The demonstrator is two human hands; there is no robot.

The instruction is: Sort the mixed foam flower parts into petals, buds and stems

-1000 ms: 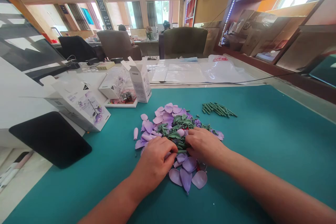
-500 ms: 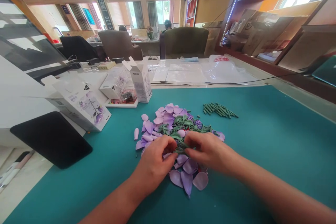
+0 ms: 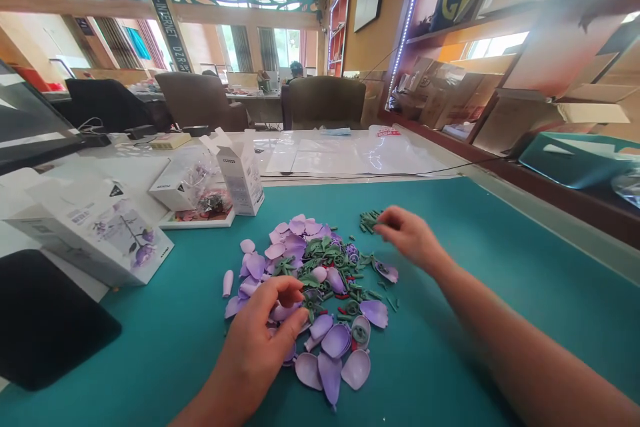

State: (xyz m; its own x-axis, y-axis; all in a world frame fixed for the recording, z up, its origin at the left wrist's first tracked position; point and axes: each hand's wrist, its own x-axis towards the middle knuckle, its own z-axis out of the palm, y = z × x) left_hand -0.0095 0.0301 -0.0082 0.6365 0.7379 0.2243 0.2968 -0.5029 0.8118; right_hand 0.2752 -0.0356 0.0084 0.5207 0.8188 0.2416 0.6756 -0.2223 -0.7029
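A mixed heap of plastic flower parts lies on the green mat: lilac petals [image 3: 336, 340], green leaf pieces [image 3: 325, 251] and a few small red bits. My left hand [image 3: 255, 337] is over the heap's near left side, thumb and forefinger apart, with nothing visible between them. Farther back to the right, my right hand [image 3: 413, 237] reaches to a small pile of green stem sticks [image 3: 369, 221]. Its thumb and fingers are pinched together at the pile's edge and cover part of it. Whether a stick is between the fingertips cannot be made out.
Left of the heap stand a printed white box [image 3: 117, 233] and a black tablet-like slab [image 3: 50, 320]. An open white carton [image 3: 240, 173] is beside a tray [image 3: 200, 217] with a clear bag. Clear plastic sheets [image 3: 340, 153] lie beyond the mat. A person sits far back.
My right hand has moved from the heap's middle out to the stick pile. My left hand stays by the heap, its fingers farther from the parts. The view has shifted right and up.
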